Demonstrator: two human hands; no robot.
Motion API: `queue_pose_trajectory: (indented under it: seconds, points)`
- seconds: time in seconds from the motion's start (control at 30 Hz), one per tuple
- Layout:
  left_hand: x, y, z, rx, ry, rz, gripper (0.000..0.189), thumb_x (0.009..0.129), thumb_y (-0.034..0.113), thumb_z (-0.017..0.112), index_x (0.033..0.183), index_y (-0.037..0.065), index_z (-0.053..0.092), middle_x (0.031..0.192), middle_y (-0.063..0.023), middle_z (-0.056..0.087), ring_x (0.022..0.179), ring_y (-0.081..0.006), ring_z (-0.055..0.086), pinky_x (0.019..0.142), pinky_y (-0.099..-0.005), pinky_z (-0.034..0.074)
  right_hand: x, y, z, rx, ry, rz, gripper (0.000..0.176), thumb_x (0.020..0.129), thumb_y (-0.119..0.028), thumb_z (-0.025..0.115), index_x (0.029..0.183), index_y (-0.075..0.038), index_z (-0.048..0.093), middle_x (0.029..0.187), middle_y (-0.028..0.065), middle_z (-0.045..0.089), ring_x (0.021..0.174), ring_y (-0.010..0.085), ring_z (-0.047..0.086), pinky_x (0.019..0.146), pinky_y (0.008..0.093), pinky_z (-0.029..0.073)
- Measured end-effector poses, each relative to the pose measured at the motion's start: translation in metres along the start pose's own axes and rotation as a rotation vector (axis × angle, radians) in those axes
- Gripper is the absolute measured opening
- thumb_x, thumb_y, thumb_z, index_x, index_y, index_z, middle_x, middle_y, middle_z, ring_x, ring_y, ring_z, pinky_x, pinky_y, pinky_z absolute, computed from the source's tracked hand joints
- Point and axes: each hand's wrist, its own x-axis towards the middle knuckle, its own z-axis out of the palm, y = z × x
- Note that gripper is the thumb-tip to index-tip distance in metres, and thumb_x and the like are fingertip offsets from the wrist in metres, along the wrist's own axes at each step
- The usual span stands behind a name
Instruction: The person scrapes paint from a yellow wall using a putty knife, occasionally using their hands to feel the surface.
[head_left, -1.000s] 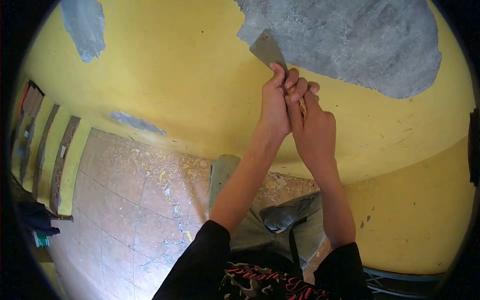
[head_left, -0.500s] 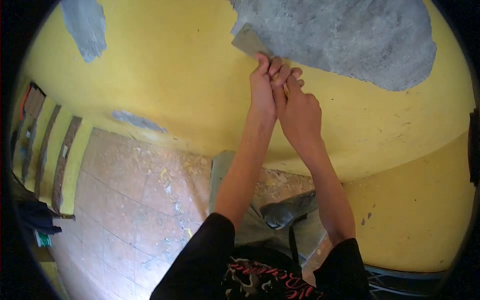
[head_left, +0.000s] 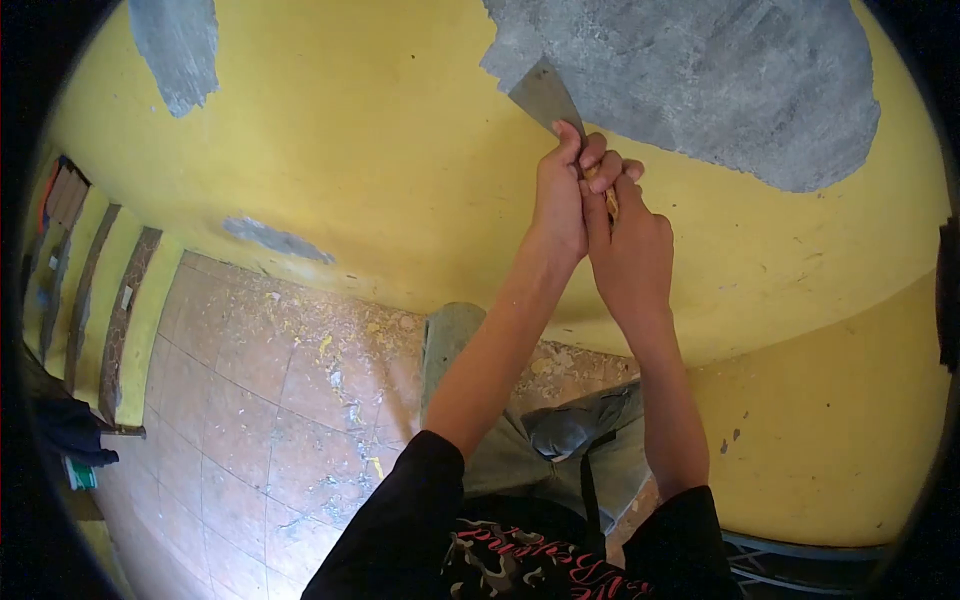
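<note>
Both hands grip one metal scraper with a wooden handle, held against a yellow painted wall. My left hand wraps the handle just below the blade. My right hand clasps the handle's lower end, touching the left hand. The flat blade's tip lies at the lower left edge of a large bare grey patch where paint is gone.
A smaller grey patch shows at the upper left and a thin one low on the wall. Yellow paint flakes litter the tiled floor. My legs in grey trousers stand close to the wall.
The scraper and both hands have pulled back down and to the right from the patch's left edge, returning near where they were a second ago.
</note>
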Motion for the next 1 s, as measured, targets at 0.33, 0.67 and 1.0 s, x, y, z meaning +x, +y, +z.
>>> queue_pose_trajectory:
  seconds: [0.33,0.67,1.0]
  points:
    - [0.000,0.012,0.003,0.010,-0.037,0.033,0.054,0.097,0.058,0.029,0.062,0.018,0.033,0.050,0.0032,0.029,0.074,-0.0220,0.042,0.068,-0.0355,0.039,0.019,-0.001,0.011,0.032,0.006,-0.109,0.029,0.092,-0.032,0.054,0.106,-0.006,0.057,0.063,0.0216,0.061,0.058,0.0421,0.062,0.051,0.0497,0.049]
    - [0.001,0.013,0.001,-0.057,-0.065,0.025,0.055,0.098,0.057,0.026,0.063,0.016,0.034,0.051,-0.0002,0.031,0.072,-0.0247,0.046,0.064,-0.0358,0.041,0.012,-0.006,-0.002,0.030,-0.091,-0.027,0.028,0.093,-0.030,0.054,0.099,-0.002,0.057,0.068,0.0215,0.062,0.061,0.0415,0.062,0.055,0.0481,0.048]
    - [0.005,0.006,0.003,0.029,0.021,0.164,0.054,0.099,0.056,0.028,0.064,0.015,0.036,0.051,-0.0002,0.031,0.075,-0.0257,0.047,0.065,-0.0366,0.042,0.021,0.006,-0.001,0.104,-0.089,-0.051,0.030,0.093,-0.032,0.055,0.101,-0.003,0.058,0.069,0.0223,0.062,0.065,0.0425,0.062,0.056,0.0495,0.047]
